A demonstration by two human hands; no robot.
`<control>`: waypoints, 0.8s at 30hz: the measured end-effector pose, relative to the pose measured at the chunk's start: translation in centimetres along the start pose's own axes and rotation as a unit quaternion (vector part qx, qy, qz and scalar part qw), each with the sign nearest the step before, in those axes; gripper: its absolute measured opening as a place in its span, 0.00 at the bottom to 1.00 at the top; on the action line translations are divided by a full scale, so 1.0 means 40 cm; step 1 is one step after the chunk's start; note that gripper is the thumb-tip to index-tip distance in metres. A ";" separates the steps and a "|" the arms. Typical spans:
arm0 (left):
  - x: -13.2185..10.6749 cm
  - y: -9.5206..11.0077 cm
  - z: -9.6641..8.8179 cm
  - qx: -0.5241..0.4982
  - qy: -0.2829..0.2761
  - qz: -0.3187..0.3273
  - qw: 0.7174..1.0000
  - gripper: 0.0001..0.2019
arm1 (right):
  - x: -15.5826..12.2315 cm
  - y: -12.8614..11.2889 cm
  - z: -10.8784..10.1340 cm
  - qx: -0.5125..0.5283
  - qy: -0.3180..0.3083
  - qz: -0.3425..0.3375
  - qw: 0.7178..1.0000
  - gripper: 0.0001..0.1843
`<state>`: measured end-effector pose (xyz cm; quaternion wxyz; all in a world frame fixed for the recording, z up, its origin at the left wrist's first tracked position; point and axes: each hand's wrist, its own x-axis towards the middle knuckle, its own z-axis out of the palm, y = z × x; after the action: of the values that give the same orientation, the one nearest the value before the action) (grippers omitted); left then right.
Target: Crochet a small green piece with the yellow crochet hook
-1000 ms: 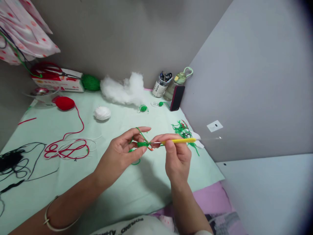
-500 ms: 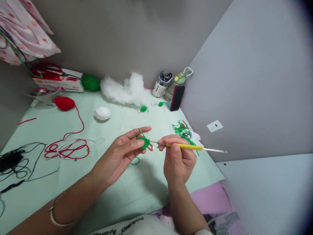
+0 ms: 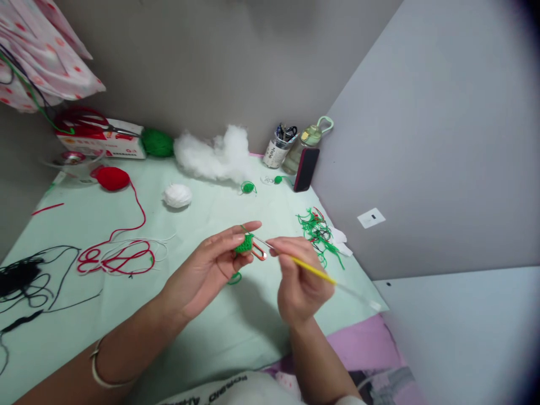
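Note:
Between the thumb and fingers of my left hand (image 3: 206, 261) is a small green crochet piece (image 3: 243, 244). Green yarn runs up over the raised index finger, and a loop of it hangs below the hand. An orange stitch marker (image 3: 259, 251), shaped like a safety pin, hangs at the right side of the piece. My right hand (image 3: 301, 275) grips a crochet hook (image 3: 314, 270) by its yellow handle. The hook's metal shaft slants up left, its tip at the top edge of the green piece by the yarn. Its rear end is blurred.
On the pale green cloth lie a white yarn ball (image 3: 177, 196), a red yarn ball (image 3: 113, 178), tangled black yarn (image 3: 21, 275) and green yarn scraps (image 3: 316, 228). White stuffing (image 3: 213, 154), a pen cup (image 3: 276, 151), a bottle (image 3: 293, 157) and a phone (image 3: 306, 170) stand along the back.
The hook has tilted, its rear end swinging down and its tip rising to the top of the green piece. My right hand has turned and lowered slightly; the green piece has rotated a little.

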<state>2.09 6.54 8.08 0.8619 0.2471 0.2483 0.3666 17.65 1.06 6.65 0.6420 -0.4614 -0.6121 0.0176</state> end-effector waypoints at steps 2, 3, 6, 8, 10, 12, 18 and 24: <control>-0.001 0.003 0.000 0.013 0.003 0.023 1.000 0.12 | 0.011 -0.006 0.002 0.100 0.021 0.088 0.991 0.11; -0.003 0.003 0.002 0.027 0.001 0.033 0.999 0.13 | 0.015 -0.009 0.005 0.142 0.015 0.120 0.983 0.11; -0.009 0.000 0.012 0.081 -0.002 0.045 0.996 0.14 | 0.018 -0.010 0.014 0.192 -0.029 0.156 0.969 0.08; -0.012 0.000 0.016 0.105 -0.001 0.047 0.993 0.14 | 0.015 -0.005 0.015 0.194 -0.032 0.178 0.964 0.08; -0.014 0.002 0.016 0.121 -0.002 0.048 0.992 0.13 | 0.013 0.000 0.012 0.217 -0.018 0.216 0.952 0.08; -0.015 0.005 0.011 0.133 0.001 0.051 0.990 0.13 | 0.014 0.004 0.005 0.249 -0.013 0.248 0.936 0.09; -0.018 0.007 -0.003 0.213 0.022 0.095 0.972 0.15 | 0.011 -0.010 -0.005 0.199 -0.027 0.207 0.958 0.11; -0.024 0.012 0.013 0.275 0.062 0.150 0.947 0.16 | -0.001 -0.026 -0.002 0.073 -0.030 0.038 0.996 0.13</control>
<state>1.60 5.99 9.02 0.6782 0.4863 0.3523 0.4237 17.15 0.38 7.26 0.6538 -0.4356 -0.6105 0.1005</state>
